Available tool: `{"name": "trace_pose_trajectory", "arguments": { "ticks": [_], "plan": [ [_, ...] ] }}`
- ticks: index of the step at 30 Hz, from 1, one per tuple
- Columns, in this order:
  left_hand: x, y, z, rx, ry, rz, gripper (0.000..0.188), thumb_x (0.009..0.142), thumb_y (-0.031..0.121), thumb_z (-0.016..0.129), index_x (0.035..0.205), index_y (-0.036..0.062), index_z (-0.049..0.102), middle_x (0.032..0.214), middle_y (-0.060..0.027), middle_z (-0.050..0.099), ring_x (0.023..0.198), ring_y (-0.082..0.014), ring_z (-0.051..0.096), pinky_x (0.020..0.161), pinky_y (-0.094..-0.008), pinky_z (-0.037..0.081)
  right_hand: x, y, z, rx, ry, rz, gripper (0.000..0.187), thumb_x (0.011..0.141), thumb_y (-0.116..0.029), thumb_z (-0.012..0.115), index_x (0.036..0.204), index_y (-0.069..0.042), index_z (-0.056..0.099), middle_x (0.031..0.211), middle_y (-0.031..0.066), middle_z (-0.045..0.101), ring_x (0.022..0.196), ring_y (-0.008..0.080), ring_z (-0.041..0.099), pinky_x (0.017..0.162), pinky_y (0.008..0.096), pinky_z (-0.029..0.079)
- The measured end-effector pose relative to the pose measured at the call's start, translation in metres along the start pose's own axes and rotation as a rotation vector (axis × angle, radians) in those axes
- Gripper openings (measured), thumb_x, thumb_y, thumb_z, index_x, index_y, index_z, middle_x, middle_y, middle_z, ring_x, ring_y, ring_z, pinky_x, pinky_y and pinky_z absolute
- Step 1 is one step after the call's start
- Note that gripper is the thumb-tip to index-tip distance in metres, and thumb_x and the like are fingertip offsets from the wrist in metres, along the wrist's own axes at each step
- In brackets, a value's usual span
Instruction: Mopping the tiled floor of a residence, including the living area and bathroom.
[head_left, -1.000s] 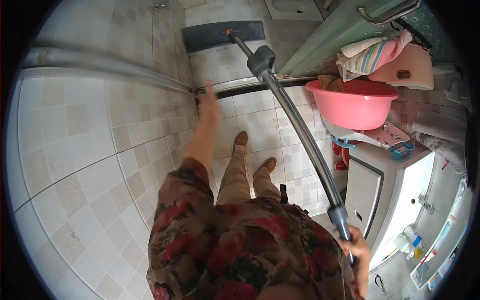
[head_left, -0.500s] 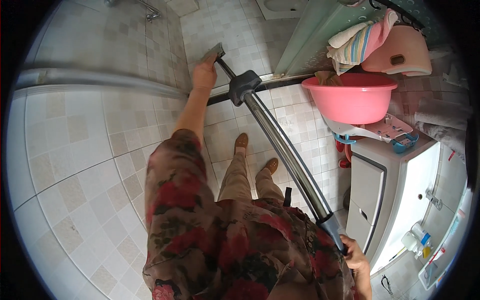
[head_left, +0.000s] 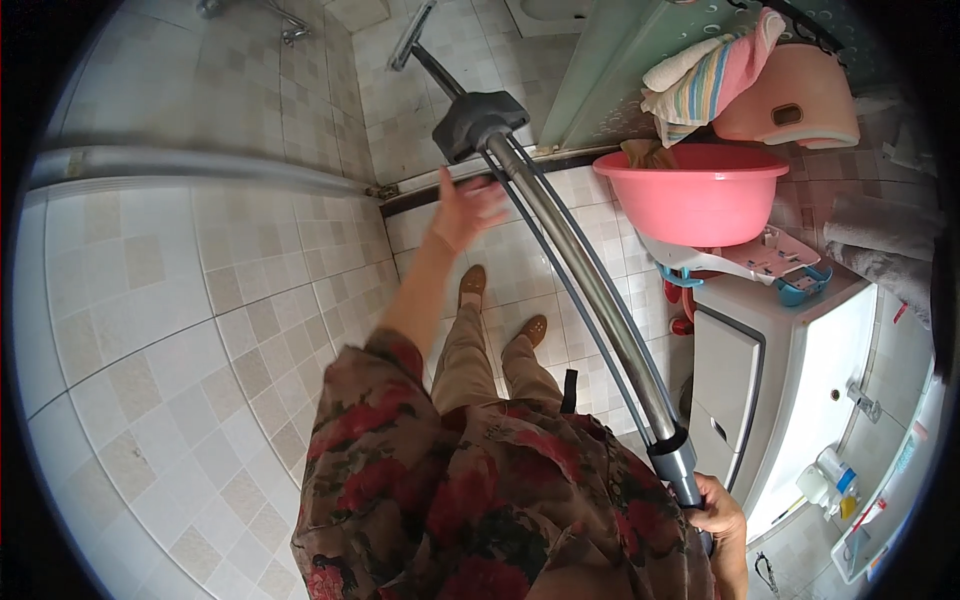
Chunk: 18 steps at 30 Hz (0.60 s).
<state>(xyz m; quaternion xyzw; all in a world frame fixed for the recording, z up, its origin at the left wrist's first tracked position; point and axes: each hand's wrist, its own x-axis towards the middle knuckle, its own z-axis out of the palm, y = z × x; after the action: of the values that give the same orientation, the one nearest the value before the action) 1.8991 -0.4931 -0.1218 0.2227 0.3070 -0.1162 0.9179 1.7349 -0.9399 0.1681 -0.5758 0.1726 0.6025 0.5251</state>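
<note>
A long mop (head_left: 580,265) with a metal pole, thin side rods and a dark block runs slantwise from lower right to upper left. Its narrow flat head (head_left: 411,36) is raised toward the far doorway. My right hand (head_left: 722,518) is closed round the dark grip at the near end, by my right hip. My left hand (head_left: 466,212) is empty, its fingers spread and slightly blurred. It is just left of the pole, below the dark block, and appears apart from the rods.
A pink basin (head_left: 700,195) and a folded white-and-blue plastic stand rest beside the white washbasin cabinet (head_left: 735,370) on the right. Striped towels (head_left: 715,90) hang above. A raised sill and sliding-door frame (head_left: 200,165) cross ahead, with tiled walls at left.
My left hand has let go of the mop's head end and come back toward me, fingers opening. The mop's head has risen and shifted left; my right hand keeps its grip.
</note>
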Motion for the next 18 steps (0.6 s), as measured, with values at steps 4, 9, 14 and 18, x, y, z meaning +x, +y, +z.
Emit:
{"name": "trace_pose_trajectory", "arguments": {
  "ticks": [4, 9, 14, 18],
  "plan": [
    [-0.036, -0.053, 0.101, -0.275, -0.468, -0.073, 0.067, 0.082, 0.055, 0.047, 0.127, 0.0058, 0.039, 0.117, -0.0181, 0.050, 0.102, -0.0294, 0.053, 0.090, -0.0471, 0.041, 0.014, 0.014, -0.006, 0.022, -0.033, -0.075, 0.037, 0.063, 0.006, 0.058, 0.099, -0.001, 0.052, 0.067, 0.0040, 0.055, 0.050, 0.0106, 0.055, 0.043, 0.0211, 0.044],
    [-0.004, -0.089, 0.101, -0.068, 0.097, 0.098, 0.025, 0.084, 0.011, 0.056, 0.108, 0.0120, 0.047, 0.071, -0.0035, 0.052, 0.065, -0.0167, 0.056, 0.072, -0.0407, 0.050, 0.076, 0.039, -0.015, -0.602, 0.539, -0.198, 0.040, 0.065, -0.001, 0.060, 0.105, 0.000, 0.052, 0.068, 0.0111, 0.059, 0.059, 0.0228, 0.059, 0.056, 0.0302, 0.047],
    [-0.016, -0.095, 0.112, 0.062, 0.137, 0.152, 0.028, 0.085, 0.013, 0.056, 0.110, 0.0104, 0.044, 0.082, -0.0060, 0.056, 0.075, -0.0179, 0.058, 0.074, -0.0407, 0.049, 0.105, 0.083, -0.012, -1.007, 1.231, -0.209, 0.030, 0.064, -0.008, 0.062, 0.092, 0.002, 0.056, 0.066, 0.0177, 0.056, 0.057, 0.0288, 0.056, 0.056, 0.0341, 0.046],
    [-0.014, -0.002, 0.056, 0.581, 0.111, 0.233, 0.053, 0.083, 0.025, 0.060, 0.127, 0.0085, 0.036, 0.117, -0.0095, 0.054, 0.108, -0.0228, 0.050, 0.093, -0.0411, 0.039, 0.069, 0.095, -0.025, -0.536, 1.098, -0.323, 0.013, 0.063, -0.007, 0.063, 0.066, 0.002, 0.054, 0.052, 0.0057, 0.047, 0.052, 0.0087, 0.046, 0.049, 0.0271, 0.040]
  ]
}}
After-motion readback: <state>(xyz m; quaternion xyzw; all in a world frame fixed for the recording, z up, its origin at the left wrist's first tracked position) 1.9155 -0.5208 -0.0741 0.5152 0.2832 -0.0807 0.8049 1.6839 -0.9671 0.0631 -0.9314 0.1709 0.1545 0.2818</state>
